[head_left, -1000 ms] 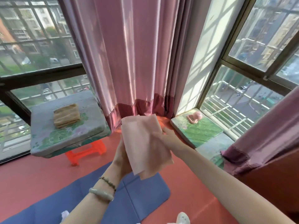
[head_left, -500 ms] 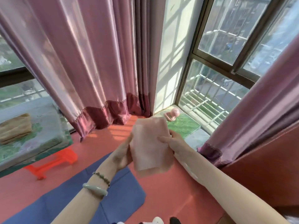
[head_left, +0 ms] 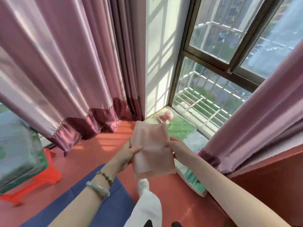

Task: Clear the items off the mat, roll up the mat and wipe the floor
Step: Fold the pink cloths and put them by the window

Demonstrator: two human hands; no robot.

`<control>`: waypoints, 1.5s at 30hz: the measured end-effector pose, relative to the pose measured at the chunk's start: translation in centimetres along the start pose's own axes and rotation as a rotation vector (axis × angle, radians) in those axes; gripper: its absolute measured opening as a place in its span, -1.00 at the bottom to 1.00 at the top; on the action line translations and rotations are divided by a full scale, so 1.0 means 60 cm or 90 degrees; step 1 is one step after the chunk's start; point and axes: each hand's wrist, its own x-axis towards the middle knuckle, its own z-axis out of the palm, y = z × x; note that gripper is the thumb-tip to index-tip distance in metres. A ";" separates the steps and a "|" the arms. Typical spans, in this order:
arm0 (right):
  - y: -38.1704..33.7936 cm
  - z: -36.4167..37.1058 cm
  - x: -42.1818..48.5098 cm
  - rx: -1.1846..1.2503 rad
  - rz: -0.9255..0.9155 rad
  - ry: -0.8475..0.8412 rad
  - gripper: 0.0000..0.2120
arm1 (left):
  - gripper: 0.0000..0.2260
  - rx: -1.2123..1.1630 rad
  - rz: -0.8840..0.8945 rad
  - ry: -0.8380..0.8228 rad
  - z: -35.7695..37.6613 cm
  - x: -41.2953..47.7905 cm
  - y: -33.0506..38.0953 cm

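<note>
Pink cloth [head_left: 152,149] front and centre, held up at waist height over the red floor [head_left: 101,145], folded into a neat double layer with its bottom edges hanging free. Left hand [head_left: 127,154] has a grip on the left edge, thumb across the front and fingers tucked behind. Right hand [head_left: 178,150] pinches the right edge, so both are clamped on the fabric and neither is free.

What's new in the last second: the cloth has gone from dangling loosely to being squared up between the two hands, and the view has swung right towards the corner, pushing the padded surface [head_left: 18,153] on orange legs out to the left edge. A foot [head_left: 143,185] now shows on the floor just beside the blue mat [head_left: 108,205].

That reads as the wiper being readied, but here's the catch: the mat lies flat and unrolled at lower left, so by the task's order the rolling is not done yet.

Further out, the mauve curtain [head_left: 57,71] hangs to the floor, and a small pink gadget [head_left: 168,115] sits on the green window ledge [head_left: 182,126] beyond the cloth.
</note>
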 end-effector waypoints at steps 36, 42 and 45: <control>0.046 -0.180 0.960 0.290 0.251 0.203 -0.78 | -0.32 0.485 -0.068 -0.160 -0.048 1.065 0.096; 0.245 -0.169 1.169 0.306 0.292 0.249 -0.81 | -0.42 0.535 -0.141 -0.156 -0.105 1.280 -0.091; 0.344 -0.158 1.272 0.296 0.289 0.250 -0.80 | -0.53 0.637 -0.110 -0.132 -0.133 1.378 -0.178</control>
